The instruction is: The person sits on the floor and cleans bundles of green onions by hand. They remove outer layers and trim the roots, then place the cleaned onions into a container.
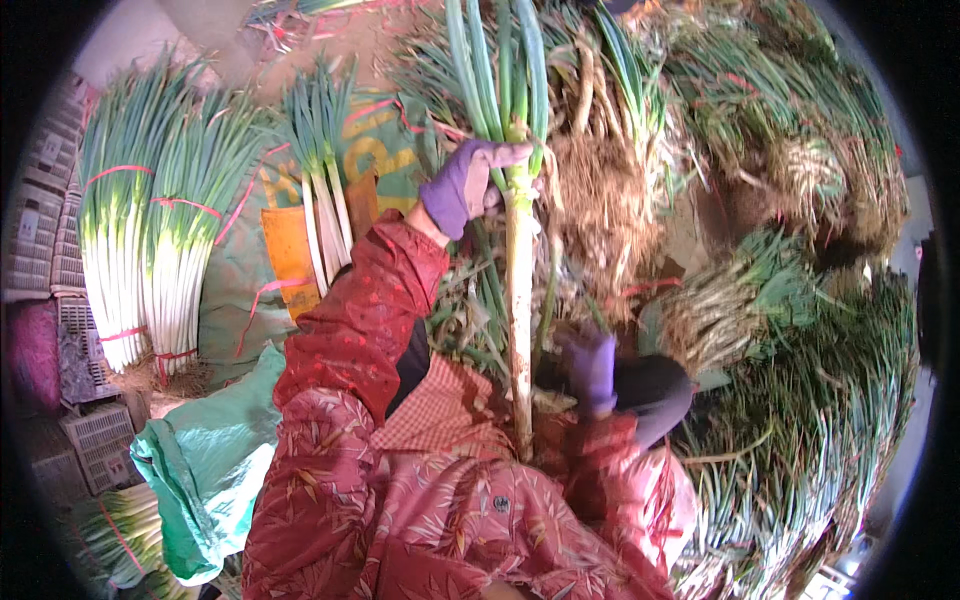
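Note:
My left hand, in a purple glove, grips a large Welsh onion just below where its green leaves fan out. The stalk hangs upright in front of my lap, its pale shaft browned and soiled towards the lower end. To the right of the shaft is my right hand, also gloved in purple and blurred by motion. Loose leaf strips hang between that hand and the stalk. Whether the right fingers are closed on a strip is not clear. Beneath lies a checked cloth over my lap.
Two tied onion bundles stand at left beside a few loose stalks on a green sack. Untrimmed, rooty onions are heaped ahead, with more piles at right. Plastic crates line the left edge.

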Tool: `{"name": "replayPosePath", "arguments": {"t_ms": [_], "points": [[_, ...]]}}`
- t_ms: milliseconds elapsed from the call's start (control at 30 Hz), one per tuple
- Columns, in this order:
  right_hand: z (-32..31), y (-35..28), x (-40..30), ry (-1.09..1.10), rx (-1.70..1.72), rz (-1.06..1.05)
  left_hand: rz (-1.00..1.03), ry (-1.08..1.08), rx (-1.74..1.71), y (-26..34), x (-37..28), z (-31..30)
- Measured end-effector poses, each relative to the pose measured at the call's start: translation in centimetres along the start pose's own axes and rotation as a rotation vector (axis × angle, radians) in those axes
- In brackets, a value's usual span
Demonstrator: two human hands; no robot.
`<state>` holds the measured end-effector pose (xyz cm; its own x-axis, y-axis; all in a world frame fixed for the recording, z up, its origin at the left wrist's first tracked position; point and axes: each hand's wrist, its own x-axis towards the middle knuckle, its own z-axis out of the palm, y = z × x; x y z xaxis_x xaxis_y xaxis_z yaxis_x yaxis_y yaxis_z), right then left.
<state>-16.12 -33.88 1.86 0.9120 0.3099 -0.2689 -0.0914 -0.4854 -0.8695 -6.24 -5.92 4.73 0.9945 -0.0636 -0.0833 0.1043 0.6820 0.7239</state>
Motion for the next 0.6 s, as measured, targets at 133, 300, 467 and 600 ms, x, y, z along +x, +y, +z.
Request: {"name": "replayPosePath", "arguments": {"t_ms": [133, 300, 467, 600], "points": [[1.0, -10.2, 7.9, 0.237, -0.014, -0.555, -0.056, 0.077, 0.151, 0.9, -0.7, 2.6], [1.9, -13.8, 10.8, 0.134, -0.520, -0.782, -0.070, 0.220, 0.162, 0.8, -1.4, 2.5], [2.7, -12.9, 6.3, 0.074, -0.575, -0.894, 0.082, 0.032, 0.196, -0.1, -0.8, 0.9], [0.2, -3.0, -3.3, -0.683, -1.032, -0.580, -0.094, 0.094, 0.116, 2.1, -1.4, 1.7]]}}
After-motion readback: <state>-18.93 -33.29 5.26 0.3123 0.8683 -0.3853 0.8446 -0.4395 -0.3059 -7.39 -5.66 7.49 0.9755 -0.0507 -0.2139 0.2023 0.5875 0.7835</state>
